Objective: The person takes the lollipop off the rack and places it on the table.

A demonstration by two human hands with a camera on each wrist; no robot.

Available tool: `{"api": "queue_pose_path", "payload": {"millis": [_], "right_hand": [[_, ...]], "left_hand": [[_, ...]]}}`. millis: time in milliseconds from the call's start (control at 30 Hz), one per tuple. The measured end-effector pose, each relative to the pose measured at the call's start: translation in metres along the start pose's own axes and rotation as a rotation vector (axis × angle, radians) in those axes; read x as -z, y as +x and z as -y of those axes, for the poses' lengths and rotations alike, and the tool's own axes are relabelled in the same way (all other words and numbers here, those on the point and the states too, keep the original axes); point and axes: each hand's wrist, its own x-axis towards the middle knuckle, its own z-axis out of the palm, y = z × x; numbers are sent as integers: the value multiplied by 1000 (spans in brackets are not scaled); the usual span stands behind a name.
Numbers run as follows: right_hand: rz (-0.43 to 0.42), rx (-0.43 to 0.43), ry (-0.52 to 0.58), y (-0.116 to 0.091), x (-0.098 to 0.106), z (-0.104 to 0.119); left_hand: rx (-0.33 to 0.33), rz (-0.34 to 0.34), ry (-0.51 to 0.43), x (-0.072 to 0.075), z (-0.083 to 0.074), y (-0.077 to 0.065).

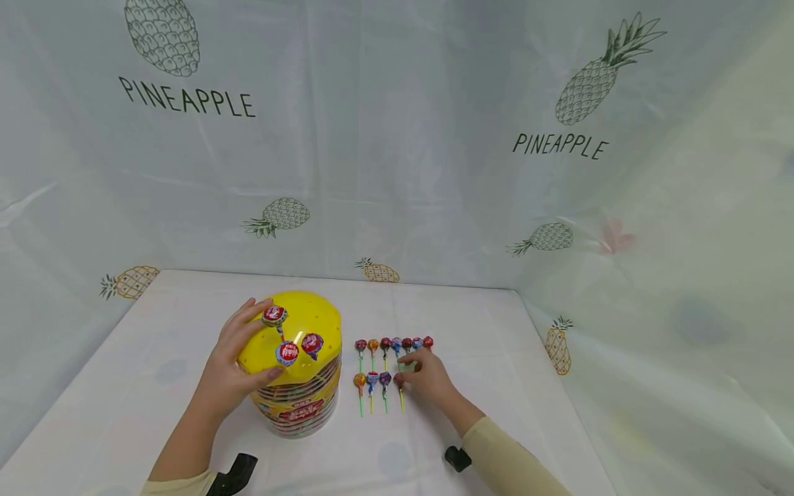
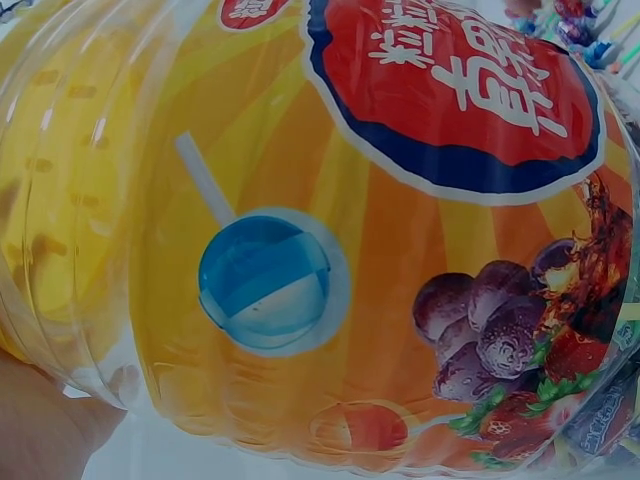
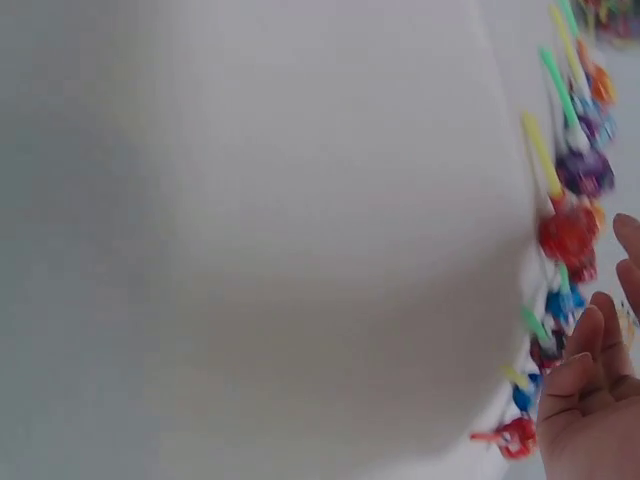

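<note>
A clear ribbed candy jar [image 1: 300, 408] with a yellow lid [image 1: 319, 320] stands at centre left. My left hand [image 1: 231, 368] holds the jar by its lid, fingers at the far side and thumb at the near edge. Pictures of lollipops decorate the top. The left wrist view shows the jar's orange fruit label [image 2: 270, 385] close up. To the right, wrapped lollipops lie in two rows. My right hand [image 1: 431, 377] hovers by the near row's rightmost lollipop [image 1: 400, 381], its fingers loosely bent. In the right wrist view these fingers hold nothing, beside a red-wrapped lollipop [image 3: 568, 235].
The white-covered table [image 1: 496, 386] extends around the jar and rows. A far-row lollipop [image 1: 361, 346] lies just right of the jar. Pineapple-print curtains [image 1: 409, 138] hang behind and along the sides. A black strap piece [image 1: 457, 458] sits at the right wrist.
</note>
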Motion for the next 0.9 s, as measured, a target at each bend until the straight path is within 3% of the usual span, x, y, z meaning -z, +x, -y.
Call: {"api": "queue_pose_path", "payload": {"millis": [200, 367, 633, 900], "right_hand": [[-34, 47, 50, 11, 17, 7], [-85, 83, 166, 14, 34, 23], [-158, 257, 431, -3, 67, 85], [-67, 483, 594, -31, 69, 142]], "left_hand": [[9, -3, -7, 0, 0, 0], [6, -9, -15, -1, 0, 0], [6, -30, -1, -2, -2, -3], [54, -44, 60, -5, -8, -4]]}}
